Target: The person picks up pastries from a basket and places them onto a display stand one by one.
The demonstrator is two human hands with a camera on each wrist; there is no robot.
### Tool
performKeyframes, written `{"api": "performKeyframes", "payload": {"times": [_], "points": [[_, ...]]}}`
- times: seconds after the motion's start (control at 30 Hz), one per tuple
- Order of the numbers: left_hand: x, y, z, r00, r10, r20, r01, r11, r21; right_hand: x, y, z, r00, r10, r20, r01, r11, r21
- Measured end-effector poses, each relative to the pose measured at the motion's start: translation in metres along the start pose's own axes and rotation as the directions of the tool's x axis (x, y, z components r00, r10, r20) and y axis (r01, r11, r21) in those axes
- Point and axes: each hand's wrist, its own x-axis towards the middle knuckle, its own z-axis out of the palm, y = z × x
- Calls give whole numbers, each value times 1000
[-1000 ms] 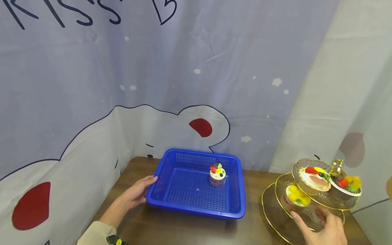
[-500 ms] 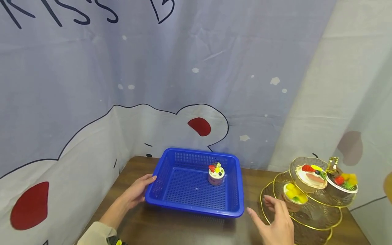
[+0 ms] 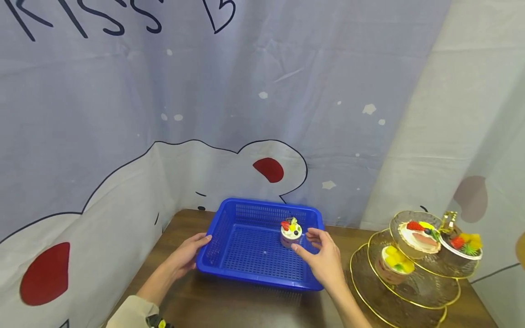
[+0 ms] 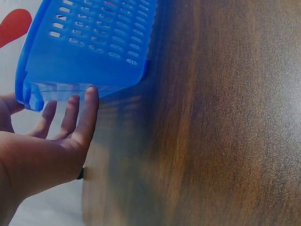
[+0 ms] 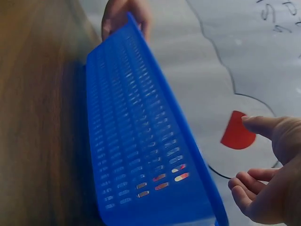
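A blue perforated plastic basket (image 3: pixel 262 279) sits on the wooden table. My left hand (image 3: pixel 186 255) holds its left rim, thumb over the edge and fingers against the outer wall, as the left wrist view also shows (image 4: pixel 66 141). Inside the basket, right of its middle, stands a small dessert cup (image 3: pixel 290 234) topped with cream, strawberry and blueberry. My right hand (image 3: pixel 324 257) reaches over the basket's right side, its thumb and fingers apart beside that cup. Nothing is between them in the right wrist view, where the basket wall hides most of the cup.
On the right stands a tiered glass stand (image 3: pixel 434 291) with gold rims. A mango-topped dessert cup (image 3: pixel 394 264) is on its middle tier. The top tier bears a fruit tart (image 3: pixel 419 238) and a fruit-topped bowl (image 3: pixel 461 246). A printed curtain (image 3: pixel 328 114) hangs behind the table.
My right hand has moved left from the glass stand, away from the mango cup, to the dessert cup in the basket. My left hand stays on the rim.
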Motion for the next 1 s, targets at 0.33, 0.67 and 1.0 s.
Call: {"api": "performKeyframes", "payload": {"times": [0.33,0.67,1.0], "points": [[-1,5,1,1000,9,-21,-9,1000,14,48,10,27,995,1,96,11,992,-122],[-1,5,0,999,1,-34,-1,1000,1,78,22,41,972,123,200,-112,991,-66],[-3,3,3,1000,-2,-31,2,1000,-2,79,37,52,977,123,175,-105,988,-111]]}}
